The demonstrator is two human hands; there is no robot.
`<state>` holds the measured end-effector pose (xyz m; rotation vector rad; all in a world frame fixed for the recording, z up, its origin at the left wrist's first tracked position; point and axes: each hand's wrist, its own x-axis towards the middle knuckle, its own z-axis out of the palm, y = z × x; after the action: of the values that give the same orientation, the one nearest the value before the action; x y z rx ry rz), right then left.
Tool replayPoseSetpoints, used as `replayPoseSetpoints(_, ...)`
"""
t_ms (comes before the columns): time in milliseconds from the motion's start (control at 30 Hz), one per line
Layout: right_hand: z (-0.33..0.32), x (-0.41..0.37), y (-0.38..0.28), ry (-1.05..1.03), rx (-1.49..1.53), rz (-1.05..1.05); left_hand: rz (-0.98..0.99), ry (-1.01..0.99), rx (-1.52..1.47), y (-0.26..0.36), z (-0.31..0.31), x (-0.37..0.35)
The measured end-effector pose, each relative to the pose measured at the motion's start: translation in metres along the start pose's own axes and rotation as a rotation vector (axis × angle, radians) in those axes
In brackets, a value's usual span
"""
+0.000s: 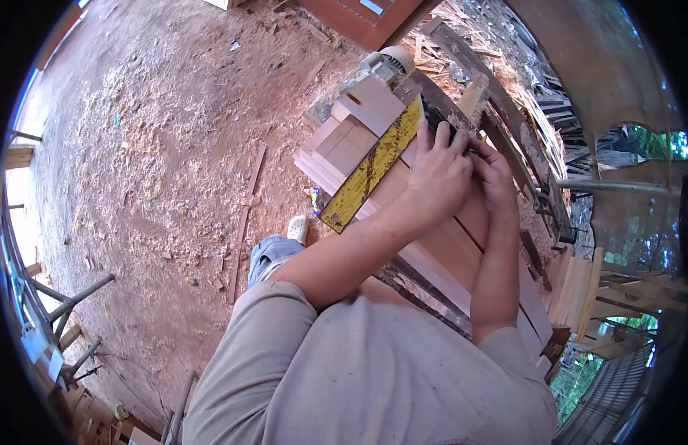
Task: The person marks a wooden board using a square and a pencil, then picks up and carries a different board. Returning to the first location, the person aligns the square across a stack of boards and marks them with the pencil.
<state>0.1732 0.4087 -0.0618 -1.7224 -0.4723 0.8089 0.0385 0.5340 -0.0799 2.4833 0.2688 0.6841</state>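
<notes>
A yellow, stained try square (pixel 373 169) lies slantwise across pale wooden boards (pixel 425 245), its dark stock at the upper right end. My left hand (pixel 442 165) is closed over the stock end, fingers bent around it. Close beside it, my right hand (pixel 495 176) has its fingers curled together near the boards' far edge. What the right fingers hold, if anything, is hidden. Shorter stacked wood pieces (pixel 336 152) stick out to the left under the square's blade.
An electric motor (pixel 388 65) sits beyond the boards. Wood shavings cover the ground (pixel 166 148) to the left, where a long thin strip (pixel 247 215) lies. Dark beams (pixel 499 96) run along the right, with planks (pixel 581 289) stacked further out. A shoe (pixel 298 228) shows below the boards.
</notes>
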Motion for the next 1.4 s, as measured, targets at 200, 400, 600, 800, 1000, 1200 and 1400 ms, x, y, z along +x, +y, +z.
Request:
replayPoseSetpoints(200, -0.003, 0.001, 0.003, -0.005, 0.023, 0.017, -0.001, 0.008, 0.012, -0.001, 0.000, 0.000)
replayPoseSetpoints(400, 0.000, 0.001, 0.001, -0.010, 0.023, 0.005, -0.023, -0.005, -0.005, 0.001, -0.001, 0.000)
replayPoseSetpoints(600, 0.000, 0.003, 0.001, 0.007, 0.044, 0.030, -0.026, -0.027, -0.007, 0.001, -0.004, 0.000)
replayPoseSetpoints(800, 0.000, 0.002, 0.003, -0.001, 0.056, 0.010, -0.016, 0.012, 0.009, 0.001, 0.001, -0.001)
replayPoseSetpoints(1000, 0.001, 0.002, 0.003, -0.014, 0.035, -0.021, -0.014, 0.029, 0.012, 0.001, 0.002, -0.001)
replayPoseSetpoints(1200, 0.001, 0.002, 0.004, -0.002, 0.037, -0.006, -0.024, 0.013, 0.019, 0.001, 0.003, 0.000)
replayPoseSetpoints(1400, 0.002, 0.002, 0.002, 0.007, 0.027, 0.003, -0.014, 0.037, 0.026, -0.001, 0.004, -0.001)
